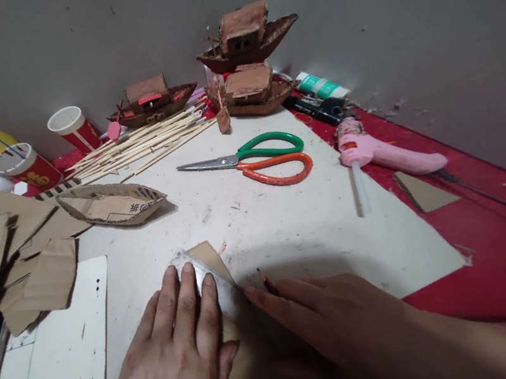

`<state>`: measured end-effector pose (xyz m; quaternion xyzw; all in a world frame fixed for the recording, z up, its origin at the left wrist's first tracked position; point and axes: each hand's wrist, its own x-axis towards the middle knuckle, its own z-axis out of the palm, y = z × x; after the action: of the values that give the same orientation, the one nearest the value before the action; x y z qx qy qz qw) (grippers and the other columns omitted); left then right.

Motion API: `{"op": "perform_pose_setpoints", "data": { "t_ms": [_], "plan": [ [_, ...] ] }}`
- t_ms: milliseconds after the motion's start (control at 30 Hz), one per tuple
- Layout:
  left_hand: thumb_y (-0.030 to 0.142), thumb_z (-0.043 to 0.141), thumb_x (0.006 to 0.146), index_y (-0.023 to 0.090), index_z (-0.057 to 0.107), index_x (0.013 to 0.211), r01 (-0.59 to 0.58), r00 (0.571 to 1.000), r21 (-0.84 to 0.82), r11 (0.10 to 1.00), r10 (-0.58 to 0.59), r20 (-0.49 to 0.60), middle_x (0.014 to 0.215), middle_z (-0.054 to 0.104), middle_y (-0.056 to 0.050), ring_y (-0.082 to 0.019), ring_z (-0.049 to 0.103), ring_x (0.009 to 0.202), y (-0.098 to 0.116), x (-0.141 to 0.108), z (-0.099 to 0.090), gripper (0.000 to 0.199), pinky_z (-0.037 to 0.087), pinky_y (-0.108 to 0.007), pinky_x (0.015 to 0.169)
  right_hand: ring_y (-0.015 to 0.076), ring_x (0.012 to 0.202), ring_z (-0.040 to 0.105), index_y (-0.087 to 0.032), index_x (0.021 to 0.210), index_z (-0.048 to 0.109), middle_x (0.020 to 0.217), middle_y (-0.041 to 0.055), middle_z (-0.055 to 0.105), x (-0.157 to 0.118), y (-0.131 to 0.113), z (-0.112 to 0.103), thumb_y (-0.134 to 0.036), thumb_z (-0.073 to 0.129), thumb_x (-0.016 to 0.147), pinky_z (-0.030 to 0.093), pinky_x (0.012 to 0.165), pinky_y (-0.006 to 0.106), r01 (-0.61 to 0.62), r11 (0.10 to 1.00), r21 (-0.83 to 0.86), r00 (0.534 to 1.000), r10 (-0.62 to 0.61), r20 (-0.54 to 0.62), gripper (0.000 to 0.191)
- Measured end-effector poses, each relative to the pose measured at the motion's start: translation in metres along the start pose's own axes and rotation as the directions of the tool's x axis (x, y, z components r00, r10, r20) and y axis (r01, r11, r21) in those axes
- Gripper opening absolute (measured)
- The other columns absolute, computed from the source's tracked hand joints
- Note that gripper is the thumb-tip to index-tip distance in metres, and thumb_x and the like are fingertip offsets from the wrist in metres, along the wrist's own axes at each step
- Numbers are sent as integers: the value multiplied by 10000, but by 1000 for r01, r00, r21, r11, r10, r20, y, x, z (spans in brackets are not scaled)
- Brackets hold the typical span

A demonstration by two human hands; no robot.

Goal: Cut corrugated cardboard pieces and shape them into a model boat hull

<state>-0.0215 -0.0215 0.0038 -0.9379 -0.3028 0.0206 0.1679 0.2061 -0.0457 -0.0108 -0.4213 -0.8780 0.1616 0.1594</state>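
The left hand [180,335], fingers splayed flat, presses a ruler [225,293] onto the card [212,257] beneath it; the right hand [320,307], just beside, holds a pencil [268,283]. Marking seems under way. Beyond the left hand, a hull [114,205] looks shaped, yet roofless and unpainted.

Both are bare, the left hand [177,349] and the right hand [322,310], and so is the right forearm [462,332], as far as I can see. Short, rounded nails [188,267] tip the left fingers [188,308].
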Motion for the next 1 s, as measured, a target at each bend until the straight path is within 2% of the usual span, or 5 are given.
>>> {"op": "perform_pose_setpoints", "data": {
  "t_ms": [233,467,633,767,1000],
  "plan": [
    [361,397,944,36,520,1359,11,1000,-27,1000,-10,18,1387,525,-263,-427,506,1269,-1,-2,2,542,586,-498,855,285,816,697,-50,1284,583,1068,187,718,0,0,2,-272,712,771,568,629,378,-15,1000,24,1000,14,28,574],
    [342,419,924,43,500,1382,6,1000,-27,1000,-5,22,1415,498,-255,-425,482,1293,-1,-1,2,553,580,-495,865,300,810,701,-77,1280,596,1076,168,718,-4,-5,6,-204,667,764,590,644,418,-111,992,56,991,106,75,536],
    [314,426,915,53,511,1377,-4,1000,-3,1000,4,20,1416,502,-239,-408,522,1262,1,0,-1,538,574,-503,876,312,917,696,-64,1364,529,1207,213,665,-5,-8,6,-156,619,772,597,717,413,-164,983,86,970,144,194,606],
    [317,431,929,66,511,1378,-13,1000,0,1000,13,28,1376,547,-240,-394,565,1222,1,-1,-1,521,575,-485,872,313,963,690,-96,1376,523,1258,216,639,-3,-11,2,-125,636,742,594,737,398,-224,967,120,955,193,227,644],
    [303,436,934,111,416,1444,-25,998,-30,999,27,62,1447,483,-215,-391,465,1320,-1,-5,1,546,546,-470,934,316,950,690,-91,1365,533,1267,231,629,-1,-7,4,-135,624,757,589,731,414,-218,961,172,957,175,233,616]
  ]
}}
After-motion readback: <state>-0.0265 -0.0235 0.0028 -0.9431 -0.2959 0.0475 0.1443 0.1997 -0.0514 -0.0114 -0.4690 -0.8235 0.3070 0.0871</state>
